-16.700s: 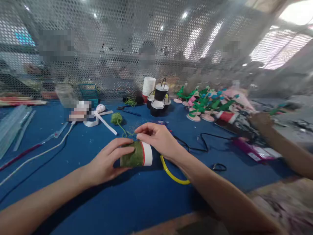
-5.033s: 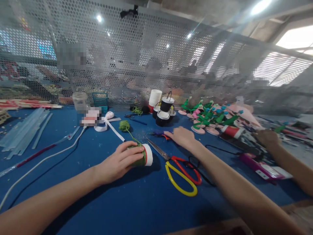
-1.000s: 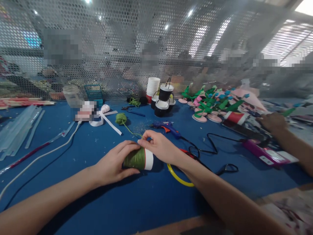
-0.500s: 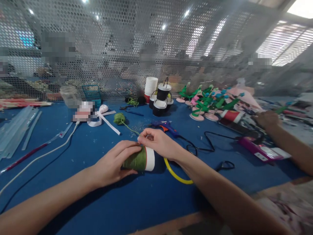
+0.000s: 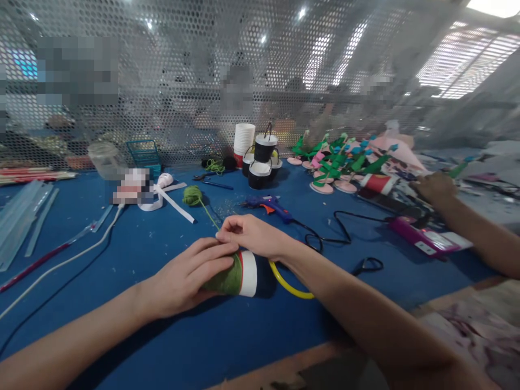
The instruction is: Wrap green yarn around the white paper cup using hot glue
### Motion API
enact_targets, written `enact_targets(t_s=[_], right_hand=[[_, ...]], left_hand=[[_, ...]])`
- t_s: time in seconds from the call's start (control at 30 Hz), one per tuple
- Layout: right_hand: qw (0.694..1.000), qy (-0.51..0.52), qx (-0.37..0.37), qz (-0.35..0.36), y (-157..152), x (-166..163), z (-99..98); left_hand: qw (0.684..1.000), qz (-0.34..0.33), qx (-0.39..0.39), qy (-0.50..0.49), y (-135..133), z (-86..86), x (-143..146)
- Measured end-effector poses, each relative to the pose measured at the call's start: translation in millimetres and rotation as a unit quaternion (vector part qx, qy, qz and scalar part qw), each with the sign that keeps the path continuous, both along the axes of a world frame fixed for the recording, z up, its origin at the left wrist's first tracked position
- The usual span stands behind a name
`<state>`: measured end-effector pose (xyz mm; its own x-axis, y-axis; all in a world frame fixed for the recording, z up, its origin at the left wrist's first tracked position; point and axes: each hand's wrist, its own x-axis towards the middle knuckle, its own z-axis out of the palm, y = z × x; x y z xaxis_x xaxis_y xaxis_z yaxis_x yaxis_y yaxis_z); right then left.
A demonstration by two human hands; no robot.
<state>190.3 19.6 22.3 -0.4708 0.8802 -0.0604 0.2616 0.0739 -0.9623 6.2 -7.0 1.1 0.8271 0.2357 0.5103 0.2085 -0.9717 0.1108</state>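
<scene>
Fingers at work on a craft bench: my left hand point(image 5: 189, 277) lies over a paper cup point(image 5: 247, 273) that rests on its side on the blue table point(image 5: 227, 341). The fingers are close together across the green winding that covers most of the cup's wall, with the thumb underneath, so the grip is closed around the cup. A red band and a white rim show bare at the cup's open end, which faces right.

My right hand point(image 5: 254, 235) sits just above the cup, thumb and fingertips pinched on a green yarn strand point(image 5: 209, 215). The strand runs taut up and left to a small yarn ball point(image 5: 192, 195).

The yellow handle of a pair of scissors point(image 5: 289, 286) curves out from under my right wrist. A blue glue gun point(image 5: 268, 204) lies just beyond my knuckles. Farther back stand black cups point(image 5: 260, 168) beside a stack of white cups point(image 5: 244, 136), with foam flowers point(image 5: 337, 165) spread out to their right. At the far right a co-worker's hand point(image 5: 433, 187) rests among the clutter. Clear glue sticks point(image 5: 20, 216) lie at the left edge.
</scene>
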Motion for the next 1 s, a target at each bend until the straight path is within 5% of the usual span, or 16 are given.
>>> enact_targets(t_s=[0.17, 0.37, 0.6, 0.73, 1.0], right_hand=[[0.998, -0.033, 0.058, -0.005, 7.4, 0.1, -5.3], [0.973, -0.093, 0.163, -0.133, 21.5, 25.7, 12.8], [0.869, -0.365, 0.191, -0.274, 45.6, 73.4, 15.6], [0.849, -0.436, 0.156, -0.255, 58.4, 91.4, -6.0], [0.871, -0.429, 0.119, -0.207, 63.9, 93.6, -18.1]], left_hand=[[1.0, 0.007, 0.006, 0.002, 2.1, -1.4, -0.7], [0.999, 0.042, 0.004, 0.021, 6.8, -1.8, -3.2], [0.997, 0.07, 0.012, 0.035, 12.2, -7.2, -4.7], [0.996, 0.083, 0.013, 0.043, 12.7, -8.3, -5.6], [0.996, 0.083, 0.005, 0.039, 11.8, -10.2, -6.2]])
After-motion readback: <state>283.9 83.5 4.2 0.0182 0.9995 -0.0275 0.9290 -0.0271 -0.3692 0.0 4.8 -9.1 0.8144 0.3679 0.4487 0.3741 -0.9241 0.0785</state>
